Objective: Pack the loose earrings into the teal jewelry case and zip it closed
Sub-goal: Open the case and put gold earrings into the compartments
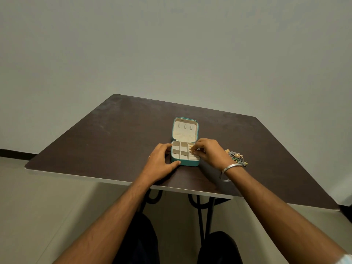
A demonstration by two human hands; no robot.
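Note:
The teal jewelry case (187,163) lies open near the table's front edge, its cream lid (184,130) standing up at the back. Cream dividers split the tray into several compartments. My left hand (162,161) grips the case's left side, thumb along the front wall. My right hand (207,152) reaches over the right compartments, and its fingertips pinch a small gold earring (191,147) just above the tray. A pile of loose earrings (237,157), gold, green and blue, lies on the table to the right of my right wrist.
The dark brown table (114,140) stands against a plain pale wall. Its pale front edge (91,178) runs close to my forearms, with black metal legs (202,212) below. A silver bangle (228,169) circles my right wrist.

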